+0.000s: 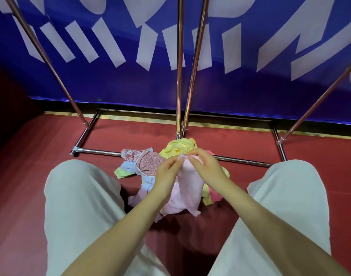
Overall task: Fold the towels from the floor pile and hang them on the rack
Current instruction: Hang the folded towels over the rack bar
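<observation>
Above the floor pile, both hands pinch the pink towel's top edge at 12 o'clock; soft, light cloth, likely droopy, best held by corners.

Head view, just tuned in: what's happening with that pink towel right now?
A person crouches over the towel pile on the red floor. The left hand and the right hand both pinch the top edge of the pink towel, lifting it so it hangs down above the pile. It is not folded yet. The yellow towel and a patterned towel lie in the pile. The visible bars of the metal rack hold no towels.
</observation>
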Available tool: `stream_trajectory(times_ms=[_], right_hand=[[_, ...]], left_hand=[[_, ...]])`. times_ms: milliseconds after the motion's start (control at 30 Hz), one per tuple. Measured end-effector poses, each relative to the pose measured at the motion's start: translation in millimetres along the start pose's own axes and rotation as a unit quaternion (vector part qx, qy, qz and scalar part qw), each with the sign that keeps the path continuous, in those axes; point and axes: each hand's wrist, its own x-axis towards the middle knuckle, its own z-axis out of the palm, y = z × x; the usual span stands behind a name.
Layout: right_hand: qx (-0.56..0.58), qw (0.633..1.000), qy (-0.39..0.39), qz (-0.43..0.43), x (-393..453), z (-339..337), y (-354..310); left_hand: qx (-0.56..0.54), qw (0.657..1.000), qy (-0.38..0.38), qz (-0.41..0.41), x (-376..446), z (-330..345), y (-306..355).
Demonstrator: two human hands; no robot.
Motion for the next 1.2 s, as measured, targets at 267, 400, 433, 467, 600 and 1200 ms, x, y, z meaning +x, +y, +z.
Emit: stream_trajectory(times_ms=[267,400,433,467,600,1200], right_hand=[[-0.091,0.996,-0.002,0.01,-2.4,-11.2,15.2],[-0.115,0.993,0.009,0.01,-4.7,-15.4,20.5],[-0.117,0.993,0.011,0.012,-5.3,-16.2,22.7],[-0.121,0.992,0.013,0.012,-6.0,-17.1,24.9],[-0.152,0.988,0.006,0.018,-10.8,-20.3,31.0],[-0.066,0.995,0.054,0.046,-38.3,-54.9,34.8]], left_hand=[[0.005,0.996,0.083,0.045,5.4,9.4,17.2],[-0.017,0.991,0.116,0.064,12.4,0.6,21.1],[-0.025,0.989,0.127,0.066,15.1,-2.9,21.4],[-0.032,0.988,0.136,0.069,16.9,-6.6,22.4],[-0.052,0.983,0.162,0.07,24.0,-24.2,20.5],[-0.182,0.929,0.322,0.005,32.1,-92.5,24.9]])
